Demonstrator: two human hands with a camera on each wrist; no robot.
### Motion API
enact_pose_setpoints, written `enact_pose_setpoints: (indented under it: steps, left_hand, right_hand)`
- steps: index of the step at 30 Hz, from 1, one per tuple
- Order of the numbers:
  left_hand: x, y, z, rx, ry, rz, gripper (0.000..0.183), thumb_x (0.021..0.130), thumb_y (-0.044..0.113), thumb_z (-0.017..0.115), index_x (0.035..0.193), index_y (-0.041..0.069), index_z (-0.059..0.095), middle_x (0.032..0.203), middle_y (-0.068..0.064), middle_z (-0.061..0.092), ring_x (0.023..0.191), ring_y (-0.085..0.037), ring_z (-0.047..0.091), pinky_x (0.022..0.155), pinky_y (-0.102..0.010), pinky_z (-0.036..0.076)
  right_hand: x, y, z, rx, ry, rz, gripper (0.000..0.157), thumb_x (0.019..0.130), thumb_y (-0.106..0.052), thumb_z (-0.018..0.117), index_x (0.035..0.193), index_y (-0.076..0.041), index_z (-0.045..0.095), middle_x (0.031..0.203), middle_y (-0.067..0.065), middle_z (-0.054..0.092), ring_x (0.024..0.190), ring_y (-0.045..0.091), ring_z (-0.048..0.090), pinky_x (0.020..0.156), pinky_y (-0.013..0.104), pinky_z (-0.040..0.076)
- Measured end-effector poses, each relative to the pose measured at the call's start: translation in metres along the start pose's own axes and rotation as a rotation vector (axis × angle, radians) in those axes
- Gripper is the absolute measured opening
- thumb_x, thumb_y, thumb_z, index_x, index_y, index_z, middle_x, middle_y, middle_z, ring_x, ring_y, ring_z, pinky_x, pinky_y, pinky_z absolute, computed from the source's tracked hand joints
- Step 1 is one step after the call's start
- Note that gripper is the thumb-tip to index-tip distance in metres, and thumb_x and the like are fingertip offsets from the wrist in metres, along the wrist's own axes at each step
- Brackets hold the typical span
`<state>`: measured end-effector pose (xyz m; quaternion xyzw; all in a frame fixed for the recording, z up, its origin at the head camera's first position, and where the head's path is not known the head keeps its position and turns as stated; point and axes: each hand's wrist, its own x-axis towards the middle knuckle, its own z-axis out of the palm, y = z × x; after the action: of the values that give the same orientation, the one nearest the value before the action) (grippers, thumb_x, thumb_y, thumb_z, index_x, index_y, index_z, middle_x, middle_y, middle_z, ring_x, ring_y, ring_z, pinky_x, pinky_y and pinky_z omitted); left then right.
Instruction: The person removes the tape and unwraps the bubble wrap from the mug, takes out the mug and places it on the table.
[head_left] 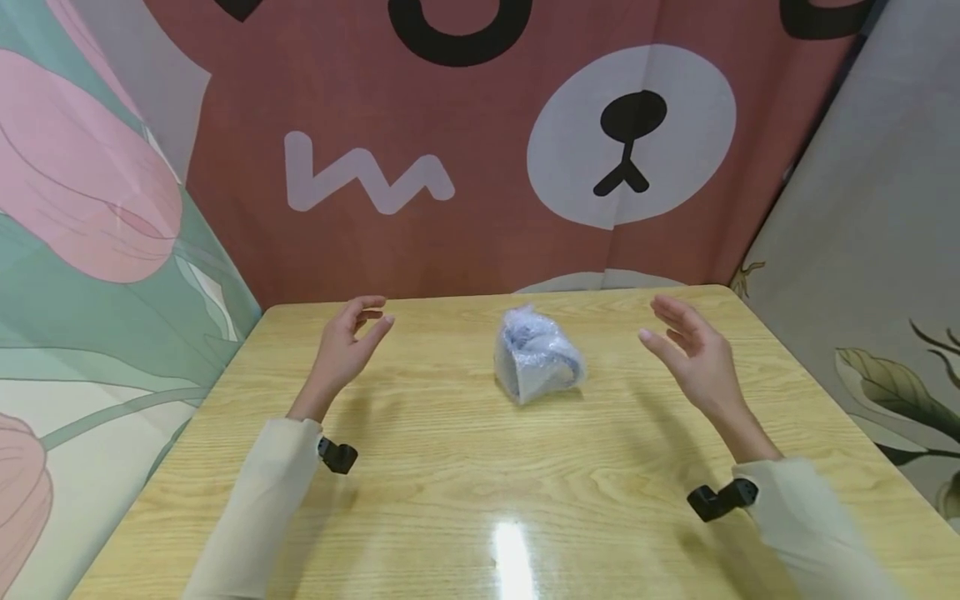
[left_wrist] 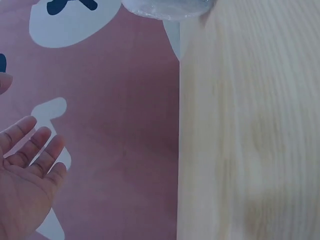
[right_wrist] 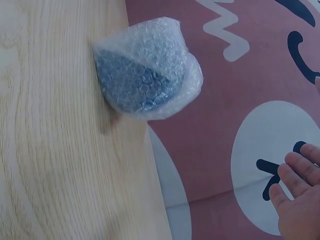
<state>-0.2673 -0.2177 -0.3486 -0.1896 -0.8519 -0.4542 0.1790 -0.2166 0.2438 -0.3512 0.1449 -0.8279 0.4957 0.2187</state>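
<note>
A bundle of bubble wrap (head_left: 536,354) sits on the wooden table between the two hands, toward the far edge. In the right wrist view, something bluish shows through the wrap (right_wrist: 145,72); its kind is hidden. My left hand (head_left: 347,343) hovers over the table to the left of the bundle, fingers relaxed and holding nothing. On the other side, my right hand (head_left: 696,354) is raised with thumb and fingers apart, also holding nothing. Both hands are apart from the bundle. In the left wrist view only the lower edge of the wrap (left_wrist: 170,9) shows at the top.
The light wooden table (head_left: 450,467) ends at a reddish curtain (head_left: 480,242) with a cartoon bear print. A flower-printed cloth (head_left: 97,217) hangs at the left and a greyish one (head_left: 847,208) at the right. Small black cameras are worn at both sleeve cuffs.
</note>
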Motion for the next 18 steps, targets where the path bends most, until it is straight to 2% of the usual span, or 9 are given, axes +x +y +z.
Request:
enact_pose_setpoints:
  steps: [6,18]
  left_hand:
    - [0.008,0.006,0.005,-0.014,-0.020,0.031,0.038,0.098,0.026,0.060,0.128,0.003,0.056,0.128,-0.013,0.055,0.115,-0.034,0.054,0.103,-0.053,0.035]
    - [0.014,0.011,0.015,0.003,-0.030,0.043,0.035,0.097,0.027,0.062,0.126,0.007,0.059,0.126,-0.011,0.058,0.112,-0.027,0.056,0.102,-0.049,0.037]
  right_hand:
    - [0.001,0.001,0.010,0.020,-0.012,-0.006,0.056,0.094,-0.015,0.066,0.145,-0.009,0.044,0.143,0.013,0.047,0.132,0.028,0.043,0.103,0.028,0.038]
    - [0.006,0.005,0.026,0.067,-0.099,-0.008,0.060,0.093,-0.013,0.068,0.147,-0.009,0.042,0.146,0.013,0.043,0.134,0.029,0.039,0.105,0.044,0.035]
